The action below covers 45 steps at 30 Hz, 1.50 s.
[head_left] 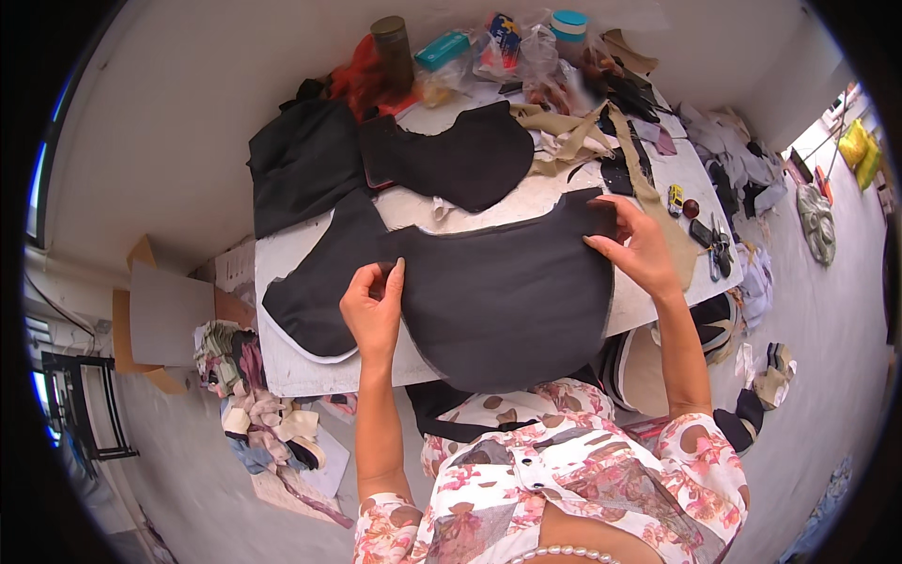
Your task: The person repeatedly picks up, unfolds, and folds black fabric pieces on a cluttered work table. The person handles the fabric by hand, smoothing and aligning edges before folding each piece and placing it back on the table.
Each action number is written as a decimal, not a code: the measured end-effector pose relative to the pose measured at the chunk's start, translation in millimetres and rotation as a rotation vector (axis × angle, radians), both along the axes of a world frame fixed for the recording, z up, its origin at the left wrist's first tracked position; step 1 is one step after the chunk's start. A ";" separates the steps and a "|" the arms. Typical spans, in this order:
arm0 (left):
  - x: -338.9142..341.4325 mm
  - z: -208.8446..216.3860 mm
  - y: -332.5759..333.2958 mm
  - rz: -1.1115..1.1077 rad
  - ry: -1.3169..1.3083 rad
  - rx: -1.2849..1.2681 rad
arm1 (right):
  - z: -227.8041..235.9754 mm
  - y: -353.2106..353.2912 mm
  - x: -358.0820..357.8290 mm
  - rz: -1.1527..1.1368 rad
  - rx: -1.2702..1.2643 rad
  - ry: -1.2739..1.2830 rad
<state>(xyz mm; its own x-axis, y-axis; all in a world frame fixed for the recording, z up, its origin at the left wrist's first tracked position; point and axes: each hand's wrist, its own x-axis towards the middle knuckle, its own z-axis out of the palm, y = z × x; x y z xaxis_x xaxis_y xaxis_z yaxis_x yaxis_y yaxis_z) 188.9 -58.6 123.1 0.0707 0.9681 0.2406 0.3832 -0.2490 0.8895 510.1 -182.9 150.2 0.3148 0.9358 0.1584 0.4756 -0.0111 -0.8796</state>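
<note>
A black cut fabric piece (512, 291) with a rounded lower edge and a concave top is stretched between my two hands, above the near edge of the white table. My left hand (374, 305) pinches its upper left corner between thumb and fingers. At the upper right corner, my right hand (639, 242) grips it the same way. Left of it on the table lies another black piece (324, 291) with white showing along its edge. Farther back rests a similar black curved piece (470, 155), beside a folded black cloth (305, 164).
The white table (301, 376) carries beige fabric scraps (573, 141), scissors (722, 246) and a small yellow toy car (676, 200) at the right. Behind stand a dark canister (392, 52) and a blue-lidded jar (568, 26). Cloth scraps (272, 428) and a cardboard box (169, 315) sit at the left.
</note>
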 end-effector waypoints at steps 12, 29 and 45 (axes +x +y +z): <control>1.4 1.3 4.5 0.032 0.101 -0.027 | -5.4 2.4 -8.1 -0.167 0.028 -0.261; 22.3 13.3 -22.0 -0.553 0.702 0.374 | -0.8 9.7 -56.8 0.366 -0.089 -0.869; -33.7 19.9 1.4 -0.116 0.182 0.449 | -35.8 296.7 -117.9 0.366 0.011 -0.866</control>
<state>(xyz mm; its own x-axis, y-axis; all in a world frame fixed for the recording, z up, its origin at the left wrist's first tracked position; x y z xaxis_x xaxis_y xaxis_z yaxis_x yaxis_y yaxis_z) 155.2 -57.1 143.0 0.2515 0.7552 0.6053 0.4691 -0.6422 0.6063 392.2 113.8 114.5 -0.2299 0.9505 0.2089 0.9369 0.2743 -0.2169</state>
